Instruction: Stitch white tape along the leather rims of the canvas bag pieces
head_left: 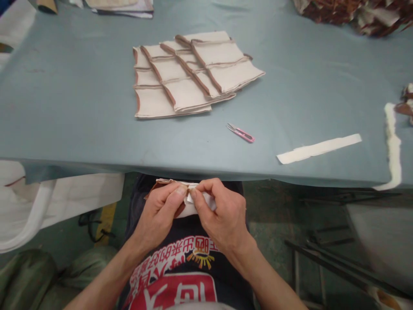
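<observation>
Low in front of my body, just off the table's near edge, both hands pinch a cream fabric piece with brown edging (189, 211). My left hand (164, 206) grips it with thumb and forefinger along the upper edge. My right hand (221, 211) pinches the same edge close beside the left thumb. The two sets of fingertips nearly meet, and they hide the exact spot they hold. Several similar cream fabric pieces with brown binding (190, 73) lie overlapped on the table. Pink-handled thread snips (241, 133) rest between that pile and me.
The table has a blue-green cover (80, 107). A cream fabric strip (319, 149) lies at right, with a fuzzy pale strip (392, 142) hanging over the edge. Brown scraps (358, 13) are heaped at the far right. A white curved tube (35, 215) stands at left.
</observation>
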`<state>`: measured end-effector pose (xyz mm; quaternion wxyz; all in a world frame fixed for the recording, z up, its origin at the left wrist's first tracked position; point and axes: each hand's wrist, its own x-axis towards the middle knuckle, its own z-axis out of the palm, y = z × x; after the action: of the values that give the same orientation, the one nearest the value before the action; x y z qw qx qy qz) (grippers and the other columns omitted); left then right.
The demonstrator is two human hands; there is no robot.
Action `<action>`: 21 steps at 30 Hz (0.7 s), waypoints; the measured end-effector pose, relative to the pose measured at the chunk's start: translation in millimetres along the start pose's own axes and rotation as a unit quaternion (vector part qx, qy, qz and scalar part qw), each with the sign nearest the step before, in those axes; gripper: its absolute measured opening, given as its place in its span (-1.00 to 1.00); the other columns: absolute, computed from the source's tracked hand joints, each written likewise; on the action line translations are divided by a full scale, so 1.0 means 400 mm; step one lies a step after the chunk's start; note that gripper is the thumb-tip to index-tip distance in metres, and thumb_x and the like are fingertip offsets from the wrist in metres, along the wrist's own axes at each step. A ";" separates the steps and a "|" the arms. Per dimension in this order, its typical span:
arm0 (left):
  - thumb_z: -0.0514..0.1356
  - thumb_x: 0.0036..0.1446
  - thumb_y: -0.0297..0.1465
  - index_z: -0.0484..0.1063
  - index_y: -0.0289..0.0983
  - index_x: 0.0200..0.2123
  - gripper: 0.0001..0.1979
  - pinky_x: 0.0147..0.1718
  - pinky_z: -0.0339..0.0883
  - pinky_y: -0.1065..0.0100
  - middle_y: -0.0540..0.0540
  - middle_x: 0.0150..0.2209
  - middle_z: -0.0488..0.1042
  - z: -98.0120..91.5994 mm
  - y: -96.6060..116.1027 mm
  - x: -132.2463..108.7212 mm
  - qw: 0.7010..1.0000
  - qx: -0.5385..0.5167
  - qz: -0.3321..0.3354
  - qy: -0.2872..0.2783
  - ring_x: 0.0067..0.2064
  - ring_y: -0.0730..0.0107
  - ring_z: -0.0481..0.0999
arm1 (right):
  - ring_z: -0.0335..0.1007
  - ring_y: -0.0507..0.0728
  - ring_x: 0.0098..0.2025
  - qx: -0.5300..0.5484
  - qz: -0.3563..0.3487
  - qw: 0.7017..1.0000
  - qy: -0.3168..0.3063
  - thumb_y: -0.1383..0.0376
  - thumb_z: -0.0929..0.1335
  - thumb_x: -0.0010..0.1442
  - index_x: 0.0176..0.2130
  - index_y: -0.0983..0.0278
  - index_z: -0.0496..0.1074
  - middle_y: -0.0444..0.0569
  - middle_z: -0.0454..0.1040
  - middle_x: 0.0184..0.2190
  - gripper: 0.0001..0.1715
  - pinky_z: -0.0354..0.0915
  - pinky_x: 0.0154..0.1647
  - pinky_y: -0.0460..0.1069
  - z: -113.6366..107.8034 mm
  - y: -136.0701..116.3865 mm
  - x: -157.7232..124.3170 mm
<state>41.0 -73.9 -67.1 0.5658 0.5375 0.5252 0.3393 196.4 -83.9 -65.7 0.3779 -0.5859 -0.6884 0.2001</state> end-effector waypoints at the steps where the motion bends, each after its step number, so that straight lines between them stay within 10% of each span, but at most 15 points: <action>1: 0.04 0.40 -0.24 0.26 -0.23 -0.50 -0.61 -0.60 0.00 0.40 0.13 -0.57 0.12 0.000 -0.004 0.000 1.000 -0.006 -0.003 -0.002 -0.56 0.51 0.07 | 0.46 0.02 -0.53 -0.010 -0.008 1.000 0.006 0.22 0.33 0.45 -0.32 0.30 0.50 -0.09 0.59 -0.51 -0.69 0.19 -0.44 -0.07 0.001 0.001 0.000; 11: 0.12 0.28 -0.26 0.45 -0.29 -0.42 -0.71 -0.43 0.20 0.41 0.04 -0.47 0.37 -0.016 -0.002 0.017 0.998 0.018 0.015 -0.064 -0.43 0.45 0.29 | 0.45 0.05 -0.53 -0.046 -0.046 0.997 0.029 0.25 0.31 0.47 -0.35 0.30 0.51 -0.08 0.56 -0.54 -0.64 0.18 -0.42 -0.03 0.003 0.017 -0.010; 21: 0.06 0.18 -0.43 0.43 -0.27 -0.47 -0.78 -0.48 0.19 0.44 0.06 -0.49 0.41 0.032 0.017 0.010 0.994 0.093 0.049 0.022 -0.46 0.47 0.33 | 0.31 -0.02 -0.59 0.081 0.072 0.994 -0.022 0.23 0.37 0.38 -0.32 0.28 0.47 -0.15 0.53 -0.53 -0.77 0.13 -0.52 -0.10 0.002 0.035 -0.018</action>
<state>55.3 -72.1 -63.2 0.4841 0.6051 0.5403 0.3279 205.1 -87.3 -78.5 0.3931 -0.5968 -0.6344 0.2948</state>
